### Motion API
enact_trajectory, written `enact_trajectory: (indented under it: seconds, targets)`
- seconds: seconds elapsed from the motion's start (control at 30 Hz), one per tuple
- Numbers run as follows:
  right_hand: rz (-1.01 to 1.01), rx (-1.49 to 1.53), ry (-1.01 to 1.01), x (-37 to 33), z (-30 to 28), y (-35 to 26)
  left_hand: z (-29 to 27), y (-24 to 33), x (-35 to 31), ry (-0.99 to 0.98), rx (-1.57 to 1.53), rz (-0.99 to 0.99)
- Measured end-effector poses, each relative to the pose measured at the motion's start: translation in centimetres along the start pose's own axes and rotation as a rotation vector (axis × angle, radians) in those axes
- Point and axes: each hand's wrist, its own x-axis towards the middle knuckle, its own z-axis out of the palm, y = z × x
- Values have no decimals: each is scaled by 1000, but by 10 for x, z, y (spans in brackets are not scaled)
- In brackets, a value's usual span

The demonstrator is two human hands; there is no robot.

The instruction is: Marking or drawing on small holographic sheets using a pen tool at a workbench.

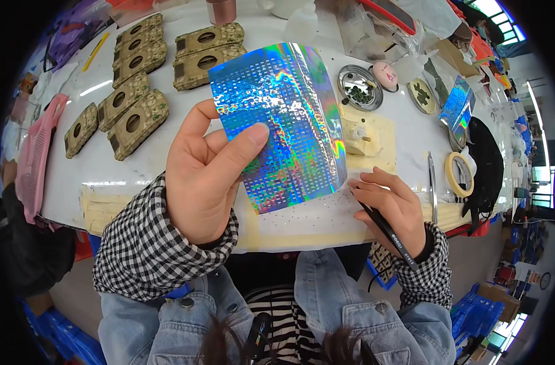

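A busy workshop this, with a pale worktable [65, 182] crowded with camouflage-patterned model parts [147, 125]. From the head view, the left hand [207, 170] has its palm turned up, thumb across the front of a shimmering holographic sheet [289, 134], fingers behind, gripping it tilted above the table. And the right hand [396, 210], fingers curled, pinches a slim black tool [387, 231] (pale lettering along its handle!), near the sheet's lower right corner; whether they touch, I can't tell.
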Motion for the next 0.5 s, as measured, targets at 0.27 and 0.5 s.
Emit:
enact_trajectory:
  seconds: [0.27, 0.5]
  targets:
    - [21, 90, 159, -1, -12, -2, -1, -1, 0, -5, 7, -6]
    - [-91, 107, 294, 26, -22, -20, -2, 0, -2, -34, 23, -26]
